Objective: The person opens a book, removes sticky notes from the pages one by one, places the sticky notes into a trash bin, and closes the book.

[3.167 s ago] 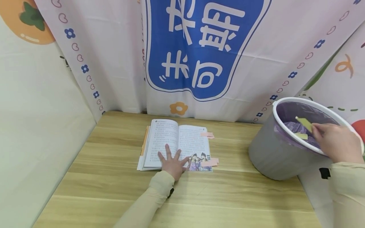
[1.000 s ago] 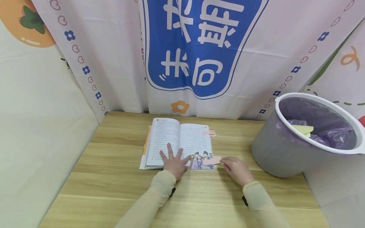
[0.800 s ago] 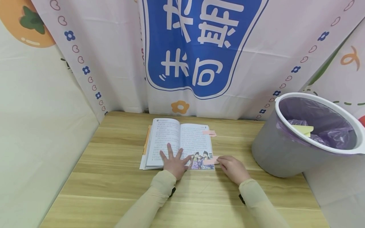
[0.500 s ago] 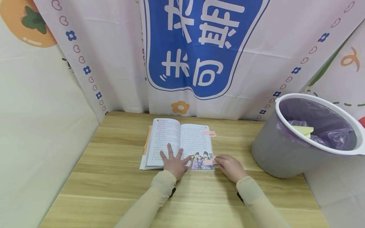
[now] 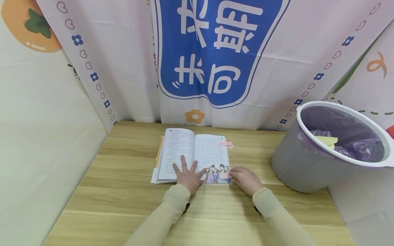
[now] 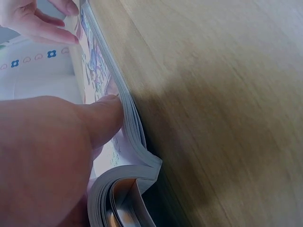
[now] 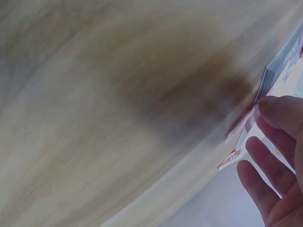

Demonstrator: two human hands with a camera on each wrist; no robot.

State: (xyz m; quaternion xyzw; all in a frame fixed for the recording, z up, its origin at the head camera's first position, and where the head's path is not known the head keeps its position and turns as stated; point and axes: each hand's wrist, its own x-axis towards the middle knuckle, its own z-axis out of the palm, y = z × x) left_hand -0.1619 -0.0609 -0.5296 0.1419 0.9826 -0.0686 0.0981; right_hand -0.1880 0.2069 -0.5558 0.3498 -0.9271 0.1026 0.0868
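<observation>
An open book (image 5: pixel 210 150) with printed pages lies on the wooden table. My left hand (image 5: pixel 188 180) presses flat across its lower middle with spread fingers; in the left wrist view the thumb (image 6: pixel 106 118) rests on the page near the lower edge. At the right page's lower corner, over a printed picture, sits a pink sticky note (image 5: pixel 225 175). My right hand (image 5: pixel 246 180) pinches this note's outer end between thumb and index finger, at the page edge. In the right wrist view the other fingers (image 7: pixel 265 161) stay loose. Another pink sticky note (image 5: pixel 226 144) sticks out higher up.
A grey trash bin (image 5: pixel 303 164) with a purple liner stands on the right side of the table. Yellow-green paper slips (image 5: pixel 327 140) lie inside it. A printed curtain (image 5: pixel 132 75) hangs behind the table.
My right hand, earlier holding a yellow-green slip over the bin, has come to the lower pink sticky note and slid left along it to the page edge. The left hand stays put.
</observation>
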